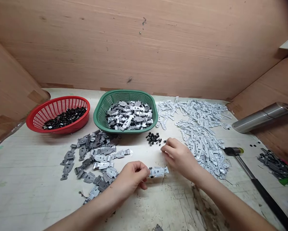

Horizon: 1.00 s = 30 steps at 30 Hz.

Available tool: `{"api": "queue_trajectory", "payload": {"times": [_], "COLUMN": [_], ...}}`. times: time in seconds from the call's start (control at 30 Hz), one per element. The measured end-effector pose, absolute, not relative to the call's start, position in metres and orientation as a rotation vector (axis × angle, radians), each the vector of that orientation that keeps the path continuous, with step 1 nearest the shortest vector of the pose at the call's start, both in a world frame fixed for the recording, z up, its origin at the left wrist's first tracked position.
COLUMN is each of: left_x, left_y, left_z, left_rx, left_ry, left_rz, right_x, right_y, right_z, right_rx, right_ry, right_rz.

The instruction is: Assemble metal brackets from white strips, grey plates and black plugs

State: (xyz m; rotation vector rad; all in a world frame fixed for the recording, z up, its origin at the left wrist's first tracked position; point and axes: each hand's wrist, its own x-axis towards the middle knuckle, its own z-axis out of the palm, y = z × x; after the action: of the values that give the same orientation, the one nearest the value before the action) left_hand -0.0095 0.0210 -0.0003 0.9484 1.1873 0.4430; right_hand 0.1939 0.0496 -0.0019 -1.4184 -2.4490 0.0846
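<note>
My left hand (131, 176) is closed on one end of a small grey metal bracket (158, 171) that lies flat on the worn table near the front middle. My right hand (179, 155) hovers just behind it, fingers pinched together at the edge of a little heap of black rivets (153, 139); whether a rivet is between the fingertips I cannot make out. To the left of my left hand lies a spread of grey brackets (93, 158).
A red basket (39, 117) of black parts and a green basket (99, 112) of grey brackets stand at the back. A wide pile of light metal strips (199, 131) lies right. A hammer (249, 171) and a steel cylinder (261, 117) lie far right. Wooden walls enclose the table.
</note>
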Motion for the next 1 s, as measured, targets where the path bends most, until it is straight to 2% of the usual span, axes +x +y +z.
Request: {"api": "queue_trajectory", "payload": {"times": [0.13,0.27,0.47,0.7,0.77,0.83,0.9,1.0], "left_x": [-0.01,-0.011,-0.01,-0.01,-0.01,-0.01,-0.009,-0.008], "left_y": [0.02,0.018,0.017,0.017,0.017,0.018,0.018,0.018], "left_z": [0.001,0.0,0.001,0.0,0.0,0.0,0.001,0.001], "left_rx": [0.97,0.998,0.994,0.995,0.988,0.983,0.985,0.991], "left_ry": [1.209,1.21,1.192,1.184,1.204,1.22,1.216,1.211], "left_rz": [0.426,0.416,0.417,0.432,0.408,0.395,0.402,0.397], "right_x": [0.205,0.204,0.196,0.208,0.223,0.242,0.262,0.28], "right_y": [0.026,0.005,-0.013,0.007,0.032,0.061,0.085,0.103], "right_z": [0.016,0.017,0.006,0.018,0.018,0.016,0.013,0.012], "right_rx": [-1.405,-1.333,-1.305,-1.385,-1.554,-1.85,-1.955,-1.989], "right_ry": [-2.048,-1.897,-1.968,-2.051,-2.145,-2.27,-2.281,-2.373], "right_rz": [0.722,0.939,0.793,0.795,0.564,0.124,-0.028,-0.047]}}
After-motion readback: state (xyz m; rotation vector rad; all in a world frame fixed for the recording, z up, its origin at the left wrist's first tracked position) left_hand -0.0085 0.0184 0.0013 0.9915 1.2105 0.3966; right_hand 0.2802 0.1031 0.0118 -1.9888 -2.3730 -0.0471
